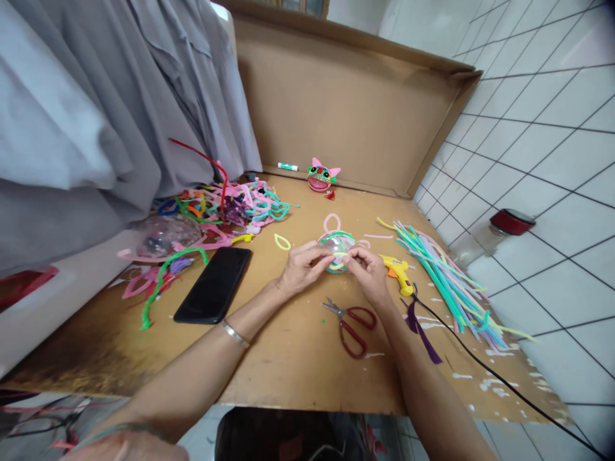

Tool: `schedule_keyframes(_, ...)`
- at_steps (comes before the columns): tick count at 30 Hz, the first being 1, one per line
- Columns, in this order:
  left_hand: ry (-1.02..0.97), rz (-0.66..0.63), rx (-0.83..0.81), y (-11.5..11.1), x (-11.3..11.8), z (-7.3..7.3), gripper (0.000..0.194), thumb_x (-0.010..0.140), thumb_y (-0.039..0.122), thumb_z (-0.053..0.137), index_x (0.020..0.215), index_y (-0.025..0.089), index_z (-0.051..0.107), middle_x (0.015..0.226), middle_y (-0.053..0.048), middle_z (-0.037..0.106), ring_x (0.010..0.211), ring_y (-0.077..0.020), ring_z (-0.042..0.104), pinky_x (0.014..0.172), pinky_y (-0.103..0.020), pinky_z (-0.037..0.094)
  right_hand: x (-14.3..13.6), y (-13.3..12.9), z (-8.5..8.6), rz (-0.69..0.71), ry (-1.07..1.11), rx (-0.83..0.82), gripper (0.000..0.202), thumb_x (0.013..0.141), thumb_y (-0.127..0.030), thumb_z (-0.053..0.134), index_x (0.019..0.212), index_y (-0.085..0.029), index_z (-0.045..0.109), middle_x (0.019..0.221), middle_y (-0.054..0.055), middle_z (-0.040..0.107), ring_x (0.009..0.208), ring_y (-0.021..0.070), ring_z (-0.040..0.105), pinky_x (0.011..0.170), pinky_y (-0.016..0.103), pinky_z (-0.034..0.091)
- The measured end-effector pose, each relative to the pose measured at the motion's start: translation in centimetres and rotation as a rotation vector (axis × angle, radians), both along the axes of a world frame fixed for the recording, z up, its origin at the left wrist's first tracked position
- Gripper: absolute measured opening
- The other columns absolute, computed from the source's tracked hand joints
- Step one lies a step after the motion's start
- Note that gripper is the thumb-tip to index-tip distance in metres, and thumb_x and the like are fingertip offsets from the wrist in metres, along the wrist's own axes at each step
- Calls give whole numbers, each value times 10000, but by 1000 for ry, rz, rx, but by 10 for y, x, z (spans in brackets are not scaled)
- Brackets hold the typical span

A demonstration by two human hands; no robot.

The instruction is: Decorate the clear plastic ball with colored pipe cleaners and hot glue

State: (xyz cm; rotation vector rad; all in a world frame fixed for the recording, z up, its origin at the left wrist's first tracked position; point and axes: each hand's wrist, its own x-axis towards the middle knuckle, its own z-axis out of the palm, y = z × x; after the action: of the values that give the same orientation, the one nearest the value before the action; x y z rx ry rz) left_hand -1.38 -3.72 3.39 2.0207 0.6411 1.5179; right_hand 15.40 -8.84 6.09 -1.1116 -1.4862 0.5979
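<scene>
We are bringing both hands together at the middle of the table, over a round craft piece that is lying between its left and right edges, with green trim around it and a pink loop poking out towards the far edge. Our left hand is closing thumb and fingers in a pinch on one end of a small yellow strip, and our right hand is pinching the other end, its remaining fingers curling in. Nearer the front edge, red-handled scissors are lying with their blades slightly apart. Just beside our right hand, a yellow glue gun is resting on its side, its black cord trailing over the front right corner, past a purple ribbon. A bundle of pastel pipe cleaners is stretching along the right edge, near a jar with a red lid. Towards the left edge, a black phone is lying flat near a tangled colourful heap. At the far edge, a pink-eared animal face is sitting near a white tube.
</scene>
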Motion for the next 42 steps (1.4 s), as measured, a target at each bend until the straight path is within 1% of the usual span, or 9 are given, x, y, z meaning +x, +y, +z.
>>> schedule_keyframes(5, -19, 82, 56, -1, 2, -4, 245, 889, 347, 644, 752, 156, 710, 609, -6, 603, 518, -84, 443, 530, -223, 370, 0, 1, 1, 6, 47, -1, 209, 786, -397, 651, 715, -201, 637, 692, -2, 565, 652, 136, 498, 592, 258, 417)
schedule_keyframes(10, -62, 122, 57, 1, 3, -8, 220, 880, 299, 650, 727, 147, 689, 568, 19, 584, 489, -67, 424, 498, -200, 352, 0, 4, -4, 2, 61, -36, 208, 727, -393, 720, 698, -200, 647, 679, -9, 570, 616, 124, 487, 559, 248, 403)
schedule_keyframes(14, -51, 112, 47, -1, 5, -7, 213, 861, 275, 647, 689, 151, 665, 559, 25, 577, 486, -62, 425, 485, -192, 340, -1, 4, -6, 4, 66, -37, 205, 739, -370, 702, 661, -198, 623, 652, -21, 542, 593, 112, 467, 556, 244, 391)
schedule_keyframes(17, -60, 102, 10, -3, 6, -4, 214, 850, 258, 633, 664, 154, 643, 520, 46, 521, 471, -55, 393, 480, -185, 327, -3, 1, -4, 7, 96, -19, 200, 748, -348, 682, 645, -196, 603, 651, -23, 529, 615, 114, 470, 579, 245, 389)
schedule_keyframes(20, -69, 88, -68, -4, 6, -2, 227, 846, 275, 621, 654, 155, 625, 509, 56, 486, 465, -53, 369, 476, -182, 319, -4, 0, -2, 19, 110, -24, 198, 749, -348, 677, 647, -197, 599, 649, -27, 524, 621, 114, 465, 597, 250, 393)
schedule_keyframes(27, -119, 69, -265, -6, 7, 0, 257, 816, 353, 628, 651, 156, 615, 537, 46, 513, 492, -65, 397, 495, -190, 346, -5, 0, -2, 26, 141, -7, 189, 742, -334, 697, 630, -203, 618, 634, -26, 521, 639, 127, 468, 620, 262, 393)
schedule_keyframes(32, -174, 64, -361, -5, 9, 1, 280, 780, 401, 644, 641, 160, 613, 524, 50, 509, 488, -65, 388, 490, -189, 346, -6, -1, 0, 48, 114, -16, 160, 732, -315, 687, 630, -205, 630, 623, -24, 525, 619, 128, 460, 611, 270, 392)
schedule_keyframes(38, -163, 56, -371, -5, 9, 1, 293, 789, 408, 642, 640, 159, 603, 522, 51, 485, 491, -68, 375, 489, -198, 317, -5, 0, -2, 29, 116, -5, 170, 738, -335, 695, 639, -210, 634, 620, -24, 520, 633, 134, 473, 625, 275, 404)
schedule_keyframes(42, -80, -12, -310, -6, 7, 0, 299, 817, 415, 645, 666, 158, 613, 540, 45, 483, 510, -74, 377, 499, -205, 310, -5, 1, -4, -5, 186, -15, 171, 720, -333, 714, 628, -209, 641, 608, -31, 519, 604, 124, 457, 594, 268, 388)
